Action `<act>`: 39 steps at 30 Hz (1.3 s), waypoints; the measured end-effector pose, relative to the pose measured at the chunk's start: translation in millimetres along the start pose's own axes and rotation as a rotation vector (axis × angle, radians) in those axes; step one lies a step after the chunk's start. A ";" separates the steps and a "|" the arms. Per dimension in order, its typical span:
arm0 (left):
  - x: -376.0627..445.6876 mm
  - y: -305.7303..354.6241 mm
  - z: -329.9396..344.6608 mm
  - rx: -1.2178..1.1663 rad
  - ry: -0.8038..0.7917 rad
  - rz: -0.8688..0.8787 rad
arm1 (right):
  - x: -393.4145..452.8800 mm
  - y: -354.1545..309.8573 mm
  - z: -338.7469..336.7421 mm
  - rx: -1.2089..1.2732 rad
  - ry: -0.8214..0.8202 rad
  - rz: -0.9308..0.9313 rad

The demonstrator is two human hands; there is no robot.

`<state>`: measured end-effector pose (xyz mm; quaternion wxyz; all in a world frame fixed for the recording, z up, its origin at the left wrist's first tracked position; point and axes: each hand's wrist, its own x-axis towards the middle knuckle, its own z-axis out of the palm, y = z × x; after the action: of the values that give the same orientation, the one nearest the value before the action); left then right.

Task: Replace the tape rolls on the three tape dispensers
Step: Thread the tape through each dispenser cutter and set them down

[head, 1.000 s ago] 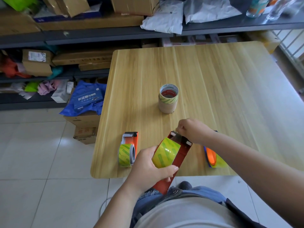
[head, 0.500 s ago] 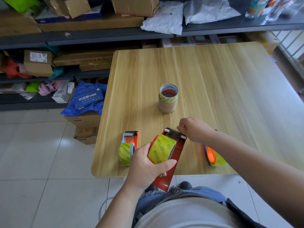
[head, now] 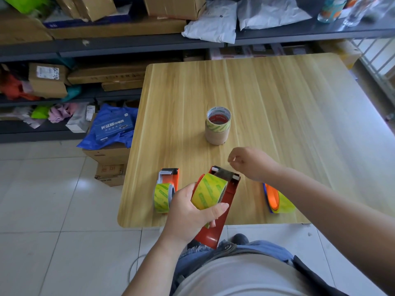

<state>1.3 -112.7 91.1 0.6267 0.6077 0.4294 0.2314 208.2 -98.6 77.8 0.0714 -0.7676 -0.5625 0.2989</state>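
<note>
My left hand [head: 188, 212] grips a red tape dispenser [head: 227, 199] by its yellow-green tape roll [head: 208, 191], over the table's near edge, handle pointing down toward my lap. My right hand [head: 254, 163] hovers just past the dispenser's cutter end, with thumb and forefinger pinched together, seemingly on the clear tape end, which is hard to see. An orange dispenser [head: 171, 178] holding a roll lies on the table to the left. Another orange and blue dispenser [head: 272, 197] with a roll lies to the right, partly hidden by my right forearm.
A stack of tape rolls and cardboard cores [head: 218, 129] stands upright mid-table on the wooden table [head: 288, 99]. Shelves with boxes and mail bags [head: 211, 22] run behind it. Cardboard boxes and a blue bag [head: 111, 129] sit on the tiled floor to the left.
The red dispenser has shifted left and tilted more upright in my left hand. My right hand's fingertips have come up slightly off the cutter end.
</note>
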 end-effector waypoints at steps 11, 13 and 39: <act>-2.3 3.4 -4.1 0.031 -0.062 -0.003 | -6.9 4.1 -13.2 1.211 -0.069 -0.028; -2.8 6.3 -4.0 0.036 -0.066 0.004 | -7.4 3.0 -13.6 1.255 -0.073 -0.023; -6.3 5.2 3.8 0.129 -0.030 0.029 | 19.7 4.4 -2.6 0.620 -0.341 0.372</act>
<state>2.3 -119.1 97.3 0.5893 0.6564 0.4248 0.2033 216.9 -81.8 70.4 0.1498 -0.7379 -0.3007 0.5854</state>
